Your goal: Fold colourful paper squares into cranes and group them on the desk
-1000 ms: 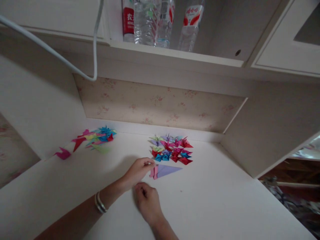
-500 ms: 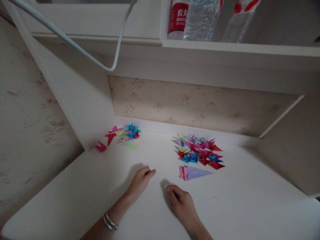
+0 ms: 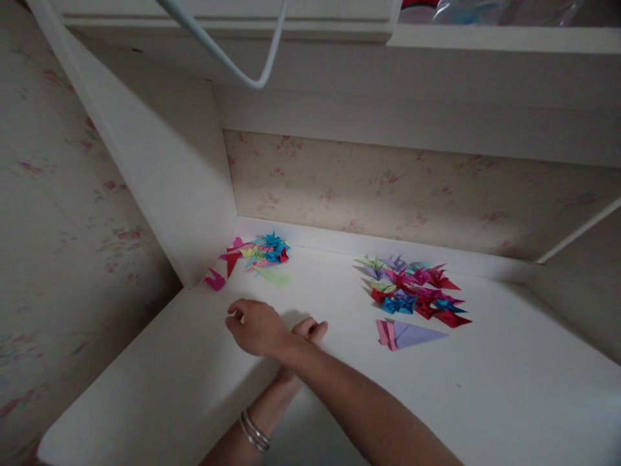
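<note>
My right hand [image 3: 257, 327] reaches across to the left, its forearm passing over my left wrist. Its fingers are curved, with a gap between thumb and fingertips and nothing visible in it. Loosely closed, my left hand [image 3: 311, 329] rests low over the table behind the right forearm; nothing shows in it. Beyond my right hand lies a loose pile of folded paper pieces [image 3: 266, 251], with a magenta folded piece [image 3: 215, 279] at its left and a pale green paper piece [image 3: 275, 276] at its front.
On the right stand rows of colourful paper cranes [image 3: 422, 288]. In front of them lie pink folded strips [image 3: 387, 335] and a purple folded paper [image 3: 417, 334]. A white cable [image 3: 259, 81] hangs above, before the shelf [image 3: 485, 37]. White panels enclose the white table [image 3: 509, 401].
My right hand has swung from the right side over my left wrist to the left, its thumb and fingers parting. The view has tilted down and shifted left.
</note>
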Motion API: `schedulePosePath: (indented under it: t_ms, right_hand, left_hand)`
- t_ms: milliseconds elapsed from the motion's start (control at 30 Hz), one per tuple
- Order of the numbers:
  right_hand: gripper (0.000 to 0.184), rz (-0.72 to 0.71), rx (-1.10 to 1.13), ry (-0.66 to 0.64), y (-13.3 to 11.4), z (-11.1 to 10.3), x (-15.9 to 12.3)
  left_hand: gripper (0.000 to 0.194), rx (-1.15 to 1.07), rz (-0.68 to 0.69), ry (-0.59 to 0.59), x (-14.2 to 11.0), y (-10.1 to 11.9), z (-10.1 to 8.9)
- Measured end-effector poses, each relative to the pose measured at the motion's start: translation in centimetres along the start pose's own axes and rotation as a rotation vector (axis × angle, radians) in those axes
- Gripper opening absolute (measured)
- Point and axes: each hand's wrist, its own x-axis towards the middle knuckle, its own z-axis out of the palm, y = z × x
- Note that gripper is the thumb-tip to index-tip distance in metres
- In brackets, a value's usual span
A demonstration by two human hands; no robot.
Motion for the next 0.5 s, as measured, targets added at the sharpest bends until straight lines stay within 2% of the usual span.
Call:
schedulePosePath:
  t_ms: [133,233,367,500]
  right_hand:
    - [0.047,0.144,-0.176,-0.025,1.0,3.4,6.9]
    - [0.051,0.145,-0.262,-0.002,1.4,5.1,9.6]
    - [0.034,0.041,-0.338,0.015,2.1,6.2,10.7]
    - [0.028,0.005,-0.331,0.042,2.2,6.1,10.2]
  left_hand:
    - [0.034,-0.017,0.031,-0.012,0.1,-0.2,0.3]
    - [0.034,0.040,0.038,0.009,0.1,-0.3,0.7]
    - [0.033,0.100,-0.019,0.026,0.3,-0.4,1.0]
    - [0.033,0.063,0.031,-0.003,0.2,-0.4,1.0]
